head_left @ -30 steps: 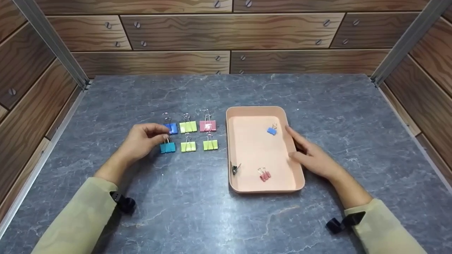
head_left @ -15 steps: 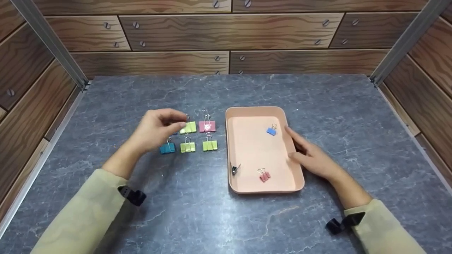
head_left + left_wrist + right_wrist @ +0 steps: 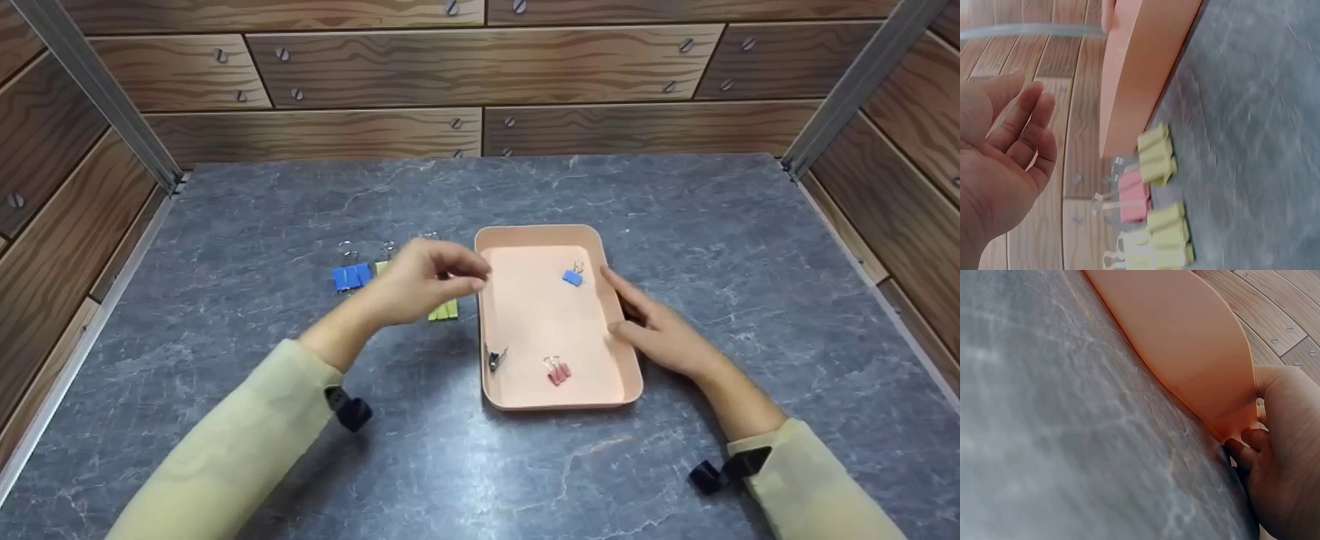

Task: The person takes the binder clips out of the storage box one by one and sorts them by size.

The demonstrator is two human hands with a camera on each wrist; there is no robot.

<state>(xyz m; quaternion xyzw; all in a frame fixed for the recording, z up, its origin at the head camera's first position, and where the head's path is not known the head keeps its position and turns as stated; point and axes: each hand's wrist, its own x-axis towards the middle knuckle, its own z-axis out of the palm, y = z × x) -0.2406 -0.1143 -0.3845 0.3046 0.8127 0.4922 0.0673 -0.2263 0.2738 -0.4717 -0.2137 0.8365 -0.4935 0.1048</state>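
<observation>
My left hand (image 3: 424, 281) hangs in the air by the left rim of the pink tray (image 3: 536, 315), thumb and fingers loosely bent. In the left wrist view nothing shows between its fingers (image 3: 1022, 124). With the thumb over the right rim and fingers outside, my right hand (image 3: 664, 334) grips the tray. Inside it lie a small blue binder clip (image 3: 573, 277), a small pink binder clip (image 3: 558, 373) and a dark binder clip (image 3: 494, 361).
Left of the tray, a larger blue binder clip (image 3: 351, 277) and a green binder clip (image 3: 444, 310) show beside my hand. The left wrist view also shows a larger pink binder clip (image 3: 1133, 196). Wood-patterned panels (image 3: 360, 67) enclose the marbled table (image 3: 262, 217).
My left hand has left the teal binder clip, passed over the row of clips and moved right to the tray's left rim. My right hand has stayed on the tray.
</observation>
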